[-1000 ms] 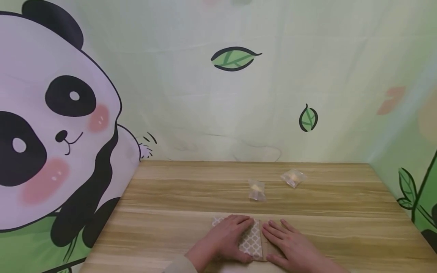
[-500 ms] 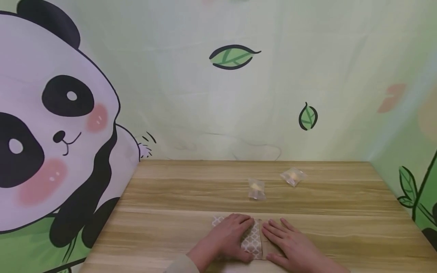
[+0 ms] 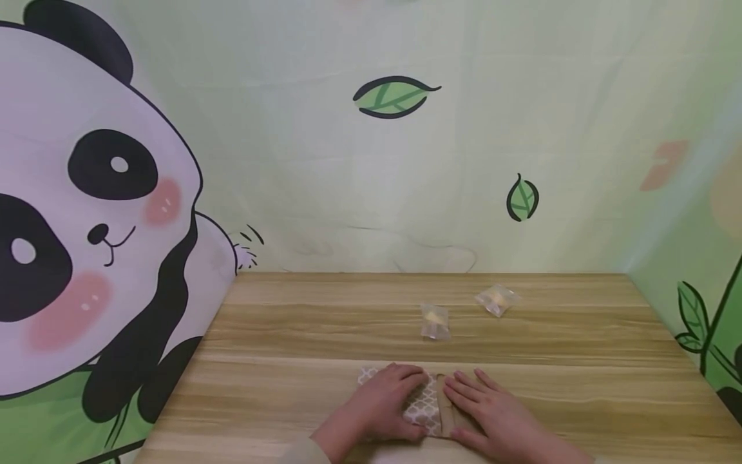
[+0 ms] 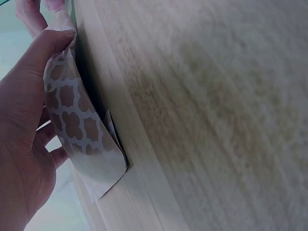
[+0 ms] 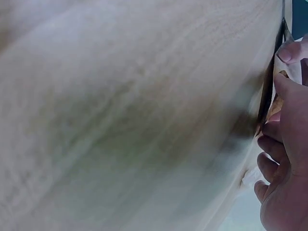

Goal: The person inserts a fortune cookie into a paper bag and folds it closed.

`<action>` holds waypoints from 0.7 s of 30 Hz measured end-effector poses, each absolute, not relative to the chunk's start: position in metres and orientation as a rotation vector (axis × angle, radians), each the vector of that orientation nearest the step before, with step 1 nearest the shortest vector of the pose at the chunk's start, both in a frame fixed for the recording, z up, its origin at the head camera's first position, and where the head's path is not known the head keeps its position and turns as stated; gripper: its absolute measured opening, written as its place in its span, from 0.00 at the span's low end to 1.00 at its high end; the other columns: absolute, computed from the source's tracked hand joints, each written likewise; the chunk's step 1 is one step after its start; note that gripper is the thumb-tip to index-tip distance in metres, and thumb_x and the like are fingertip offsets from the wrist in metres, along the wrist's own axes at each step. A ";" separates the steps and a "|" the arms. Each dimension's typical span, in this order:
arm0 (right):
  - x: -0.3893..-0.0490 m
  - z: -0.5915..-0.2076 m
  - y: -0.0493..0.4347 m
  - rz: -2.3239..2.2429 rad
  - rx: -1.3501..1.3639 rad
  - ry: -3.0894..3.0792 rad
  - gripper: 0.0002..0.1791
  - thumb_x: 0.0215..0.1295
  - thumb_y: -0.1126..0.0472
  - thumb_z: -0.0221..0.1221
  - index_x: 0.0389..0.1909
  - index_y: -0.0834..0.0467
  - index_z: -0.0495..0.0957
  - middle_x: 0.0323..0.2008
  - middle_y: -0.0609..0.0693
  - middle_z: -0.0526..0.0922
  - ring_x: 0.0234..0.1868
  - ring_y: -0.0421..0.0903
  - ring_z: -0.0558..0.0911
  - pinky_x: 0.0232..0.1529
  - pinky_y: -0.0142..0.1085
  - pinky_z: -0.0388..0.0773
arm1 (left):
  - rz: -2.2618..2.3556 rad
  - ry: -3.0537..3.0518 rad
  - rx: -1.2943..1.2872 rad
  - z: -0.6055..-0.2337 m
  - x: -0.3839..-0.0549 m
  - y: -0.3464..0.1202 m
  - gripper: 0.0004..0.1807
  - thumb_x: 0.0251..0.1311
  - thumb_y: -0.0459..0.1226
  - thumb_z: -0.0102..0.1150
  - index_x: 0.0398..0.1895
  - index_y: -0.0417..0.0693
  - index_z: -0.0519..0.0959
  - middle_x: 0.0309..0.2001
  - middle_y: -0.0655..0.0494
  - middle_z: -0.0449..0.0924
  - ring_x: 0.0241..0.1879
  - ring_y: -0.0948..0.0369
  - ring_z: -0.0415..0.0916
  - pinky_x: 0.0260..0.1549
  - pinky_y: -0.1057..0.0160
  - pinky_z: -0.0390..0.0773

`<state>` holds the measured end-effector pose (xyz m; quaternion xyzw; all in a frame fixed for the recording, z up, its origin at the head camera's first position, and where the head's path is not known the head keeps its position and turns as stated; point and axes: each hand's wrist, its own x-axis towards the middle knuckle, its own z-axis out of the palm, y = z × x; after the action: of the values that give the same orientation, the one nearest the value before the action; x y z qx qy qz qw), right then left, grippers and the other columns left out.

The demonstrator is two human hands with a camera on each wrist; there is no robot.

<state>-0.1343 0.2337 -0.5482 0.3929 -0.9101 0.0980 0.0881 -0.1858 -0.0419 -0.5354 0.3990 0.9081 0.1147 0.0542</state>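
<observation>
A brown paper bag (image 3: 426, 409) with a white lattice pattern lies on the wooden table at the near middle. Its right part is plain brown, and a dark slit runs beside the patterned edge. My left hand (image 3: 382, 399) grips the patterned part, thumb along the near edge and fingers over the far edge. My right hand (image 3: 493, 412) holds the plain part, its thumb near the front edge and its fingers across the top. In the left wrist view, the bag's patterned side (image 4: 72, 110) stands tilted above the table. The right hand mostly covers the plain end.
Two small clear packets lie farther back on the table (image 3: 290, 322): one packet (image 3: 435, 321) beyond the bag, another packet (image 3: 497, 301) farther right. A cloth backdrop (image 3: 313, 161) printed with a panda and leaves rises behind the table and along its sides.
The patterned edge has shifted slightly left with the left hand, and the slit beside the plain part has widened. The right hand stays nearly in place.
</observation>
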 end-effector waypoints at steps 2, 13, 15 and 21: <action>-0.134 -0.544 0.233 0.316 1.155 -2.741 0.38 0.80 0.36 0.54 0.74 0.62 0.74 0.73 0.55 0.77 0.74 0.56 0.75 0.82 0.30 0.26 | 0.384 2.756 1.184 -0.535 -0.187 -0.044 0.47 0.54 0.61 0.75 0.75 0.53 0.74 0.74 0.58 0.74 0.72 0.56 0.71 0.73 0.55 0.72; -0.142 -0.529 0.233 0.300 1.056 -2.702 0.40 0.75 0.35 0.59 0.74 0.61 0.74 0.73 0.59 0.75 0.74 0.59 0.74 0.79 0.28 0.21 | 0.538 2.788 1.123 -0.533 -0.198 -0.056 0.47 0.52 0.60 0.78 0.74 0.51 0.75 0.71 0.56 0.76 0.69 0.57 0.75 0.70 0.56 0.75; -0.146 -0.527 0.233 0.294 1.042 -2.711 0.40 0.75 0.35 0.60 0.74 0.61 0.74 0.73 0.59 0.75 0.74 0.59 0.74 0.79 0.29 0.22 | 0.561 2.787 1.113 -0.534 -0.199 -0.058 0.49 0.52 0.60 0.78 0.75 0.50 0.74 0.72 0.54 0.76 0.69 0.56 0.74 0.70 0.55 0.75; -0.155 -0.520 0.234 0.342 0.965 -2.802 0.39 0.75 0.39 0.62 0.76 0.62 0.72 0.76 0.59 0.72 0.77 0.59 0.71 0.83 0.43 0.42 | 0.616 2.789 1.064 -0.534 -0.199 -0.064 0.52 0.52 0.61 0.77 0.78 0.47 0.72 0.72 0.51 0.75 0.69 0.52 0.75 0.70 0.50 0.76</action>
<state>-0.1549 0.2337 -0.5196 0.3224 -0.9363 0.1144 0.0790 -0.1988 -0.0638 -0.5341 0.3487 0.9140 0.2018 0.0469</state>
